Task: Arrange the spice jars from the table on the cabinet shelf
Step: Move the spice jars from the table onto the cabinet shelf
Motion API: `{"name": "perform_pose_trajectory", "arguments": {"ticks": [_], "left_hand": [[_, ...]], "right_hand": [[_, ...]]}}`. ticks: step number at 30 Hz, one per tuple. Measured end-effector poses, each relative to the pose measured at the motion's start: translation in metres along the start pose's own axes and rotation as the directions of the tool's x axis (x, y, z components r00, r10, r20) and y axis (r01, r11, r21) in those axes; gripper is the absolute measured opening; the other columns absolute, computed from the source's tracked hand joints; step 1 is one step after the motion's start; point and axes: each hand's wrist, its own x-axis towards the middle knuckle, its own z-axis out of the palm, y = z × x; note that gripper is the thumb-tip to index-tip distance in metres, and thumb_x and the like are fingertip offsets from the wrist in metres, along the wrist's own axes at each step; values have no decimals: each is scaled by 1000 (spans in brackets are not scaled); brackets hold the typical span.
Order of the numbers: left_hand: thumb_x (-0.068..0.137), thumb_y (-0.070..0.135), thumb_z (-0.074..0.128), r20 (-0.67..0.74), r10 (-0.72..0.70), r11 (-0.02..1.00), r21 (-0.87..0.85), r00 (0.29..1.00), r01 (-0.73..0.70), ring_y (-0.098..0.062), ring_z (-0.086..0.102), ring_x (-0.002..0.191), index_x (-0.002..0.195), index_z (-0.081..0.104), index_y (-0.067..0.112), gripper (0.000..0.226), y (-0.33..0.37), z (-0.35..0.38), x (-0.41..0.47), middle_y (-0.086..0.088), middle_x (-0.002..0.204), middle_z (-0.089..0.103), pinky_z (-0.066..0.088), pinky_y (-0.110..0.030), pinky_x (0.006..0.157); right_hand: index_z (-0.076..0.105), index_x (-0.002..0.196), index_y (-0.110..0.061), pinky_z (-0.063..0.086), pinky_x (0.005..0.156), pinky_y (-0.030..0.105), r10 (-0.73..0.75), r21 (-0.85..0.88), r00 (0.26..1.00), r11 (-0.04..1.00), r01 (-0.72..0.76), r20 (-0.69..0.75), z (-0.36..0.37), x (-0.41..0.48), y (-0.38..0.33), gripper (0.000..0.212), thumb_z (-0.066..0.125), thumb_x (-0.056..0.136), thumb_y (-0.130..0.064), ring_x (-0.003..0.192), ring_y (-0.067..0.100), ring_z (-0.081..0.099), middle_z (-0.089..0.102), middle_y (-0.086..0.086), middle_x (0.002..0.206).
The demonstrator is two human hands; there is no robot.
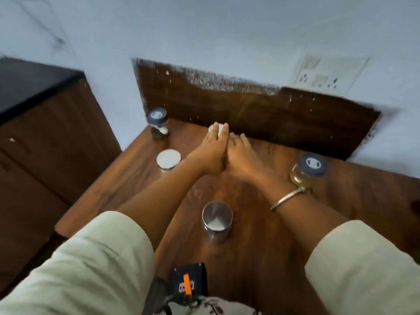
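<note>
While both arms stretched out over the wooden table (261,258), the nearest jar, a steel-lidded one (217,220), stood untouched between the forearms. Further out, a white-lidded jar (168,160) sat just left of the left wrist, and a dark-lidded jar (309,170) with yellowish contents waited to the right, beside the bangle (287,198). And there it was: the left hand (212,151) and right hand (242,155), pressed side by side, reached the small white-capped jar (217,129) near the back panel (261,117). Left fingers lay over its cap; whether they had closed on it, I couldn't tell, and the right hand's fingers curled down out of sight. Another dark-lidded jar (156,121) stood at the far left corner. Looked like pickup stage, with five jars on the table; next needed a firm hold and a lift.
</note>
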Motion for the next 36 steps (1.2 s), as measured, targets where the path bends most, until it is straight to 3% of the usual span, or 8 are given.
{"name": "perform_pose_trajectory", "arguments": {"ticks": [8,12,15,21,24,29,32,36], "left_hand": [[77,23,70,258,-159,981,-70,953,183,-34,-3,146,149,-13,13,111,2,79,-45,-19,157,-11,20,-43,118],[76,25,70,324,-202,966,-92,924,243,-32,-3,146,148,-13,10,111,6,100,-62,-19,158,-5,20,-40,117],[69,37,78,351,-230,954,-101,908,281,-34,22,141,149,-9,10,122,11,108,-71,-19,154,12,32,-42,111],[78,31,67,146,-208,956,-180,967,233,-29,53,106,129,36,3,66,17,118,-82,-16,118,51,44,-33,80],[73,32,76,163,-116,963,-224,980,151,-20,47,98,127,36,4,73,16,113,-90,-8,111,49,37,-27,75],[64,28,82,-3,-88,962,-259,996,84,-25,41,126,145,19,10,104,12,98,-89,-13,141,40,41,-35,101],[67,29,82,-135,-212,841,-530,968,110,-16,48,116,141,26,17,93,12,77,-82,-2,130,48,43,-29,95],[83,16,67,-60,-336,439,-893,940,99,-22,54,110,136,29,20,66,6,46,-77,-6,127,48,52,-34,87]], "right_hand": [[23,147,-1,4,119,41,-151,187,968,976,113,200,66,-61,4,64,47,93,-24,144,28,18,26,20,151],[21,148,-7,21,116,41,-137,406,959,913,25,249,85,-78,9,72,54,86,-27,141,28,27,32,16,150],[25,147,-14,38,102,32,-118,569,945,819,-81,305,92,-92,8,72,59,84,-25,132,25,42,43,11,144],[46,129,-18,54,81,42,35,683,950,687,-248,310,91,-105,3,35,48,95,-27,104,30,61,62,13,117],[50,125,-17,54,77,40,58,702,942,652,-286,330,84,-105,4,30,48,96,-23,102,27,62,61,9,116],[52,122,-16,57,50,32,217,794,910,446,-413,352,60,-98,0,30,48,96,-32,66,21,62,61,8,108],[56,119,-15,47,46,23,266,846,932,409,-342,248,38,-94,1,37,43,97,-42,66,11,60,64,0,89],[53,116,-27,51,74,29,176,943,973,269,-196,152,10,-103,7,27,43,97,-42,88,8,60,62,-10,96]]}}
